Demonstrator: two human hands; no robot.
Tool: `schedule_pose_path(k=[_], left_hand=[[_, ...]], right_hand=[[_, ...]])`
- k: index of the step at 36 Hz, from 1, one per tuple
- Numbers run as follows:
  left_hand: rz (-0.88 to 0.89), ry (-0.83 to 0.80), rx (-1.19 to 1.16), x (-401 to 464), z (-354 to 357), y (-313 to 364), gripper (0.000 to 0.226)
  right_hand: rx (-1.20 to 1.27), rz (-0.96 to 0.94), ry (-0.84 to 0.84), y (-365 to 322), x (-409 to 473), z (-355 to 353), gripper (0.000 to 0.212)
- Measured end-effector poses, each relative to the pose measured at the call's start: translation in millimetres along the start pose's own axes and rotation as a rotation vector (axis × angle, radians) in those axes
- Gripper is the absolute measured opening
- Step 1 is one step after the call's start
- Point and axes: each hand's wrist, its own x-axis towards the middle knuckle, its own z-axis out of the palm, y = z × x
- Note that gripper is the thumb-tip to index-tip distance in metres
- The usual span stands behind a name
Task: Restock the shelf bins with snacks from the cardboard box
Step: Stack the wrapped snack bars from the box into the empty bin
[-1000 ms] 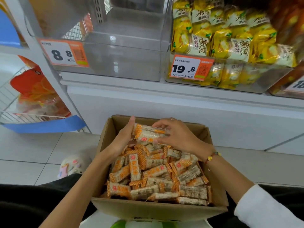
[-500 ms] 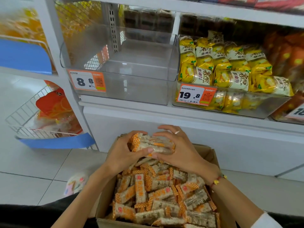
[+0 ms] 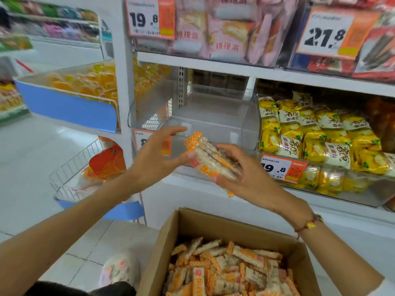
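Head view: both hands hold a bundle of snack bars (image 3: 210, 159) in the air, in front of the clear shelf bin (image 3: 213, 116). The left hand (image 3: 154, 159) presses its side, thumb against it; the right hand (image 3: 248, 174) cups it, fingers seemingly curled beneath. Near and below, the cardboard box (image 3: 186, 227) holds more bars. Yellow packets (image 3: 316, 133) fill the bin to the right.

A price tag (image 3: 149, 17) reading 19.8 hangs above the clear bin (image 3: 213, 116), another tag (image 3: 324, 33) upper right reads 21.8, and a third (image 3: 282, 168) just right of the bin reads 19.8.
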Motion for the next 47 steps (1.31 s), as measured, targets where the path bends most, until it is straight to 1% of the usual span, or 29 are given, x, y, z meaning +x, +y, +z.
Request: schedule_pose_path(k=[1, 3, 4, 6, 8, 10, 11, 15, 18, 21, 25, 28, 31, 33, 36, 38, 41, 44, 47], left_hand=[[0.005, 0.108, 0.021, 6.2, -6.8, -7.3, 0.053], [0.039, 0.319, 0.093, 15.8, -16.4, -23.9, 0.029], [0.044, 0.409, 0.124, 18.8, -19.3, -33.8, 0.022], [0.008, 0.534, 0.159, 23.2, -22.5, -51.5, 0.025], [-0.015, 0.606, 0.250, 35.0, -26.3, -67.6, 0.038], [-0.010, 0.613, 0.341, 51.6, -31.4, -77.3, 0.052], [0.002, 0.612, 0.375, 59.5, -33.5, -81.4, 0.057], [-0.009, 0.635, 0.389, 81.2, -33.3, -98.1, 0.064], [-0.005, 0.645, 0.359, 90.4, -27.9, -112.6, 0.064], [0.038, 0.672, 0.345, 95.5, -24.1, -119.1, 0.063], [0.049, 0.716, 0.343, 97.2, -21.7, -119.1, 0.061], [0.053, 0.738, 0.348, 97.3, -19.9, -120.5, 0.059], [0.047, 0.761, 0.339, 98.0, -18.5, -120.6, 0.059], [0.045, 0.773, 0.335, 99.1, -17.2, -119.4, 0.060], [0.041, 0.785, 0.324, 100.0, -15.2, -117.7, 0.061], [0.034, 0.789, 0.317, 99.6, -14.9, -117.0, 0.062], [0.033, 0.780, 0.308, 98.7, -15.7, -115.7, 0.063], [0.024, 0.766, 0.313, 97.7, -16.4, -115.1, 0.063], [0.017, 0.756, 0.317, 97.1, -17.5, -115.5, 0.064]], right_hand=[[-0.024, -0.015, 0.036, -2.9, 9.5, -2.2, 0.061], [-0.084, -0.038, 0.091, -9.7, 29.8, -7.4, 0.063], [-0.101, -0.053, 0.103, -12.8, 40.8, -9.9, 0.063], [-0.135, -0.076, 0.107, -15.5, 64.2, -13.2, 0.061], [-0.208, -0.091, 0.128, -14.6, 91.7, -14.6, 0.059], [-0.326, -0.080, 0.135, -11.2, 122.7, -14.8, 0.061], [-0.388, -0.058, 0.112, -7.6, 139.3, -14.5, 0.062], [-0.573, 0.065, -0.044, 17.8, 204.7, -3.8, 0.064], [-0.611, 0.144, -0.119, 41.4, 245.7, 13.9, 0.066], [-0.576, 0.203, -0.169, 63.8, 281.4, 33.5, 0.067], [-0.490, 0.204, -0.200, 82.2, 314.3, 57.8, 0.065], [-0.461, 0.164, -0.183, 85.4, 327.2, 65.0, 0.062], [-0.648, 0.055, -0.103, 88.9, 332.1, 67.1, 0.058], [-0.759, 0.015, -0.042, 91.8, 329.7, 68.8, 0.056], [-0.826, -0.005, 0.030, 94.5, 325.3, 68.4, 0.062], [-0.850, -0.023, 0.057, 95.5, 322.1, 68.8, 0.060], [-0.926, -0.052, 0.020, 97.9, 318.1, 74.8, 0.053], [-0.948, 0.001, -0.064, 97.7, 314.6, 80.3, 0.057], [-0.963, 0.013, -0.099, 96.1, 313.2, 80.6, 0.061]])
